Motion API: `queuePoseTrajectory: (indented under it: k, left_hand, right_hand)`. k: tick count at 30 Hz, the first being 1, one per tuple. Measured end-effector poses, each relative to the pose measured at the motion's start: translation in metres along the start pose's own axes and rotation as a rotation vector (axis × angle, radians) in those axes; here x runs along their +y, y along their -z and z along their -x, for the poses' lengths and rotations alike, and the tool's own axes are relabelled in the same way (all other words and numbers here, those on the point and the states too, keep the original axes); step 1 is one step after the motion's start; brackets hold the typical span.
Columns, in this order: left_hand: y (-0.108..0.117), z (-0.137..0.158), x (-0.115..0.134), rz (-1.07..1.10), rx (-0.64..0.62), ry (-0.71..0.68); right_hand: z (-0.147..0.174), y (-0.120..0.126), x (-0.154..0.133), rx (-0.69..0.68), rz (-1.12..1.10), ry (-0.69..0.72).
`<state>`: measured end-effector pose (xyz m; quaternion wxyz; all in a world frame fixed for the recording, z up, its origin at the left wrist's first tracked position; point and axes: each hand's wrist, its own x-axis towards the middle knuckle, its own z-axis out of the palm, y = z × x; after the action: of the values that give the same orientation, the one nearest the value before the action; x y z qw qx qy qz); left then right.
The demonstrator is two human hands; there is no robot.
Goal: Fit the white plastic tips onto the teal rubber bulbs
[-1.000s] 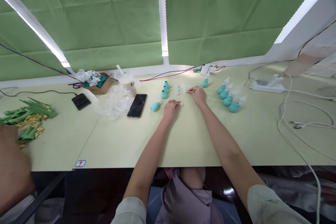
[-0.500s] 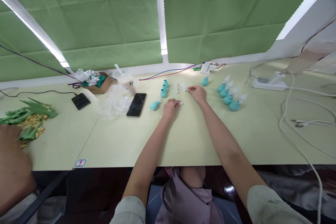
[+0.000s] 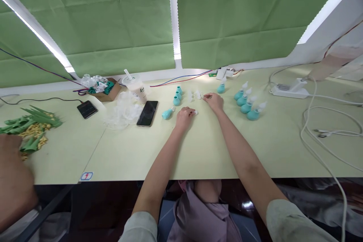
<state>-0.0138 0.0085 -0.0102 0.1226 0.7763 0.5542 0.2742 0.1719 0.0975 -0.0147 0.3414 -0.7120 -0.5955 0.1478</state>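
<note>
In the middle of the worktop (image 3: 210, 151), a small white piece (image 3: 195, 112) sits pinched at the fingertips of your left hand (image 3: 185, 118). Your right hand (image 3: 214, 102) has its fingers drawn together just beside the small white parts (image 3: 198, 95) laid out beyond; you cannot tell from here whether they grip one. Left of these parts, three teal bulbs (image 3: 176, 101) stand in a line with their mouths open, and nearer you a tipped bulb (image 3: 166, 114) lies on its side, its pale nozzle toward your left hand. Beyond your right hand stands a single nozzled bulb (image 3: 221, 88); farther right, you have four more nozzled bulbs (image 3: 253, 115) in a slanting row. Well to the left lies a phone (image 3: 147, 114), beside crumpled clear plastic (image 3: 123, 111).
</note>
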Motion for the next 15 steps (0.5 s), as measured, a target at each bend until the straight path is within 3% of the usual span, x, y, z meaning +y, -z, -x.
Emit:
queuePoseTrajectory:
  k: [15]
  left_hand:
    - [0.0019, 0.0007, 0.0003, -0.007, -0.003, 0.000]
  right_hand:
    - [0.0013, 0.0009, -0.0037, -0.013, 0.030, 0.004]
